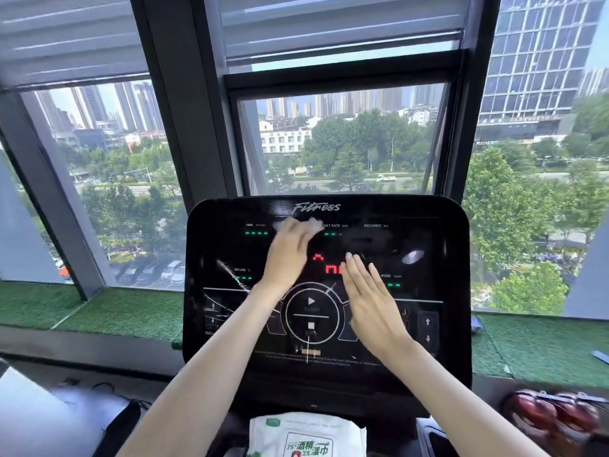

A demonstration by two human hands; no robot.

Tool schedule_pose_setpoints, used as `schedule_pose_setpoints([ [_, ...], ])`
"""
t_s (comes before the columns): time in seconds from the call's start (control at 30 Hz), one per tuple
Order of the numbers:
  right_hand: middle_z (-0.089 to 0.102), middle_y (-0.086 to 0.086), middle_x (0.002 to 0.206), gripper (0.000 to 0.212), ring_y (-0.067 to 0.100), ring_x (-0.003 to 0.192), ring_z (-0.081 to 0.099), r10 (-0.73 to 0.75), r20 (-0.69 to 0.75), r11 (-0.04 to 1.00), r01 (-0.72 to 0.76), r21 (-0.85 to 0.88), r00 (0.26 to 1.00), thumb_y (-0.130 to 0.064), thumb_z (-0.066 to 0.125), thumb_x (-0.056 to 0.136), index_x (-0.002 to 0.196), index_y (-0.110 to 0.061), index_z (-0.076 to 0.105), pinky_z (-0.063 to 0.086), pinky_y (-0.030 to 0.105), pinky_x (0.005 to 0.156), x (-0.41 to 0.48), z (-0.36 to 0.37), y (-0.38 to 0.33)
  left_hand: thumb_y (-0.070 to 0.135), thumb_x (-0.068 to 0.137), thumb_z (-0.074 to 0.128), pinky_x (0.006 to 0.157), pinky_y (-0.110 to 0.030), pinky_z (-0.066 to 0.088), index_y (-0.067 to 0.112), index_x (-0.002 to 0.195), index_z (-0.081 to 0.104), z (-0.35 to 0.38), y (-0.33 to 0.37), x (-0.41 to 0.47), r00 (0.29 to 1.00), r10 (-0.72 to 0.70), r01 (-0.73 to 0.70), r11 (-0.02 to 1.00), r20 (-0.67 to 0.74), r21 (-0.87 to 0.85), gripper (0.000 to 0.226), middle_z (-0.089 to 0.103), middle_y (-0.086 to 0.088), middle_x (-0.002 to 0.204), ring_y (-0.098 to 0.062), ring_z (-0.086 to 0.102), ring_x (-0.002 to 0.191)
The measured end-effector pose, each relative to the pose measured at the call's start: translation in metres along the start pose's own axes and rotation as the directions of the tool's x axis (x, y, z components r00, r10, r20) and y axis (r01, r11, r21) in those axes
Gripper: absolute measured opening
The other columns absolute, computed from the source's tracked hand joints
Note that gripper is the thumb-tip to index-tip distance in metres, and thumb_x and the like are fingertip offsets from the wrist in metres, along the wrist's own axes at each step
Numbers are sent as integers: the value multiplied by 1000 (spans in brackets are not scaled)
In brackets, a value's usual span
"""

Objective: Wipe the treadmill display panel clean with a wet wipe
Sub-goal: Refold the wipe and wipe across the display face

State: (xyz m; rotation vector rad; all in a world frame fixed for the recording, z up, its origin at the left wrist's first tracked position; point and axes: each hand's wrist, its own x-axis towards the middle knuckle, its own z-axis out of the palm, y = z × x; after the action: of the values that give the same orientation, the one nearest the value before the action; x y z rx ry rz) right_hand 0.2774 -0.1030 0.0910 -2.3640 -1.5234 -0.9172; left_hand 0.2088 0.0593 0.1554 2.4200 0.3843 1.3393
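The wipe [315, 223] is pressed against the panel [211, 249] by the left hand [290, 255], whose fingers are stretched out flat over it. Fingers and wipe are blurred, so whether the thumb also pinches the wipe cannot be told. Only a white edge of the wipe is seen past the fingertips, high on the panel, between the TIME readout and the heart-rate readout and just below the Fitness logo [316, 207].

The right hand [370, 300] is held open, with its fingers straight and close together and the palm turned toward the panel's middle right. Whether the glass is touched by it cannot be told. The red digits [331, 268] are partly covered by its fingertips. The two hands are set apart, with the digits and the round start button [311, 311] between and below them.

Pale streaks [230, 273] are seen on the left part of the panel, near the INCLINE readout. Green dashes are lit in several readouts.

A pack of wipes [306, 435], white with green print, is laid below the panel at the bottom edge of the view. Red blurred things [553, 420] are seen at the lower right. Behind the panel stands a window [346, 136], with trees and buildings outside, and a ledge [115, 311] covered in green turf is seen below it.
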Motion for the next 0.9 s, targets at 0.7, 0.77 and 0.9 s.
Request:
schedule_pose_setpoints([
  [0.7, 32, 29, 145, 80, 37, 135, 32, 19, 17, 999, -18, -43, 1000, 8, 66, 62, 135, 12, 35, 30, 50, 110, 1, 12, -6, 6, 94, 50, 79, -30, 49, 3, 109, 61, 2, -28, -29, 972, -143, 149, 989, -186, 20, 19, 49, 0, 96, -11, 49, 84],
  [0.77, 31, 29, 145, 79, 37, 136, 32, 21, 9, 999, -21, -36, 1000, 10, 62, 62, 135, 12, 35, 29, 49, 110, 1, 13, -6, 4, 95, 47, 80, -36, 50, 1, 108, 59, 3, -28, -27, 862, -367, 366, 928, -351, -72, 18, 48, -3, 98, -14, 51, 85],
  [0.9, 28, 28, 147, 75, 37, 137, 29, 5, -2, 999, -5, -45, 1000, 8, 56, 66, 137, 12, 32, 28, 49, 111, 0, 14, -4, 12, 96, 49, 79, -25, 49, 9, 114, 62, 16, -21, -54, 985, 154, -162, 980, 74, 116, 22, 53, -3, 96, -15, 53, 88],
])
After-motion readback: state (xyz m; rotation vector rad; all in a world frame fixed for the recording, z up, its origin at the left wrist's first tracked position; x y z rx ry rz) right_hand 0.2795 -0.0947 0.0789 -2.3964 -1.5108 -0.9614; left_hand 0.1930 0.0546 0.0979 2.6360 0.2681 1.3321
